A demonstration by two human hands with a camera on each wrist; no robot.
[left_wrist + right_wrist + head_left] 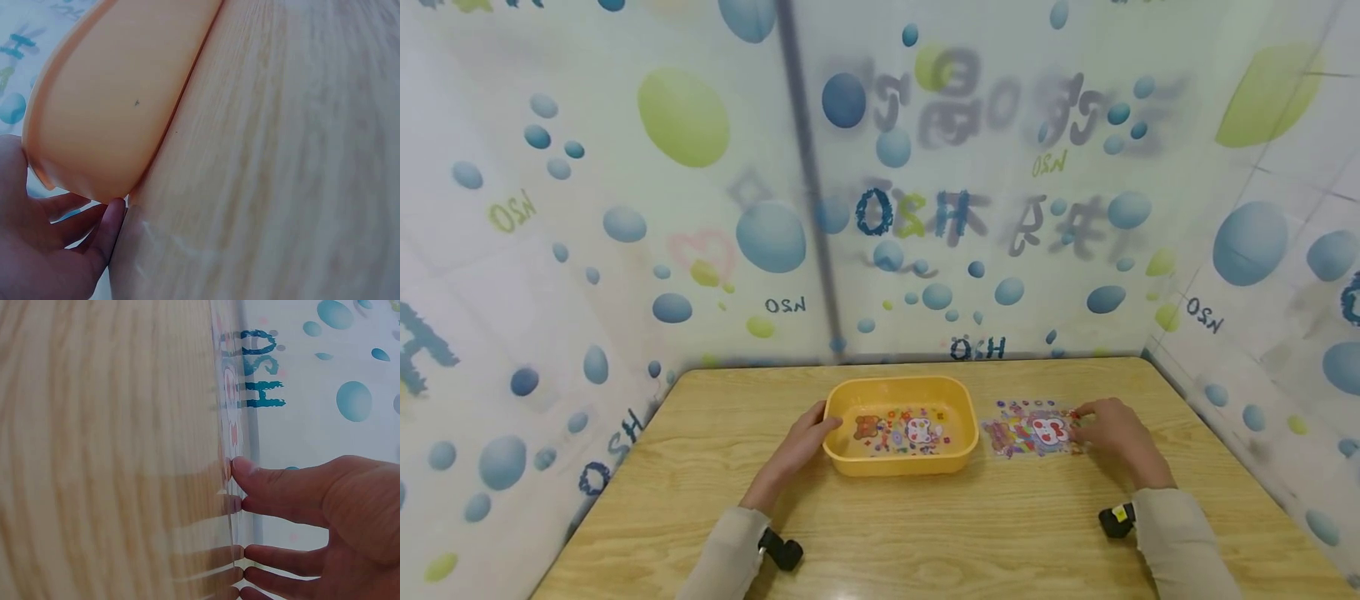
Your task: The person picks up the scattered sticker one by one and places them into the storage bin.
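A yellow tray stands on the wooden table, with a patterned sheet of colourful characters on its floor. My left hand grips the tray's left end, thumb at the rim; in the left wrist view several fingertips of that hand touch the tray's wall. To the right of the tray, a clear sheet with similar colourful pictures lies on the table. My right hand touches its right edge with spread fingertips. The right wrist view shows this hand with fairly straight fingers at the sheet.
The wooden table reaches back to a pale curtain printed with blue and green spots and letters, which also runs along both sides. Dark wrist cameras sit on the left wrist and the right wrist.
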